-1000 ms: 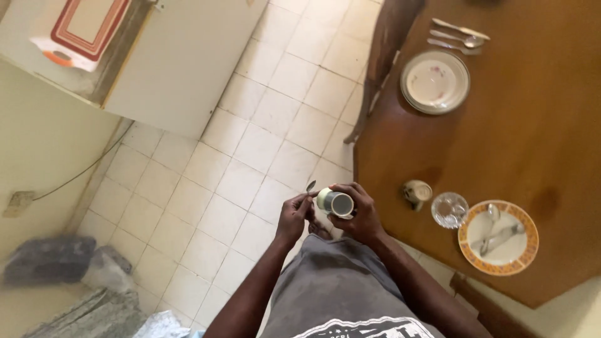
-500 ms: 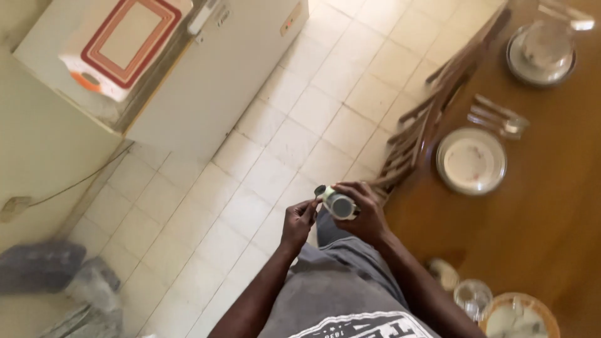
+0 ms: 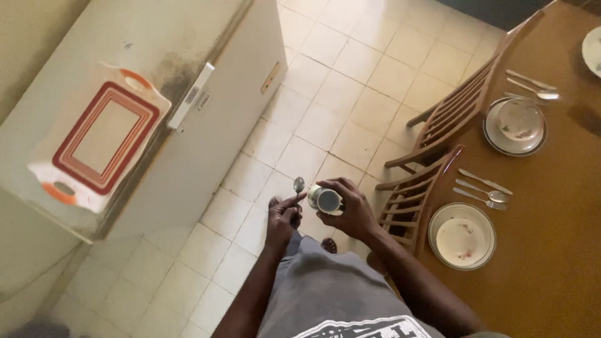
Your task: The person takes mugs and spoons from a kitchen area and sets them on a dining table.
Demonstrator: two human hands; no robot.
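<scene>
My right hand (image 3: 349, 209) holds a small pale cup (image 3: 325, 199) in front of my waist, tipped on its side so its dark inside faces the camera. My left hand (image 3: 281, 220) is just left of the cup and pinches a small metal spoon (image 3: 298, 185), bowl end pointing up. Both hands are over the tiled floor (image 3: 350, 81), left of a wooden table (image 3: 544, 206).
A white chest freezer (image 3: 144, 106) with a red-and-white tray (image 3: 94, 147) on top stands at left. Two wooden chairs (image 3: 451, 119) sit along the table edge. The table holds plates (image 3: 462, 236), a bowl on a plate (image 3: 516, 124) and cutlery (image 3: 482, 188).
The view has swung forward along the table, showing more of the freezer and both chairs. The spoon's bowl now shows above my left hand. The cup stays in my right hand.
</scene>
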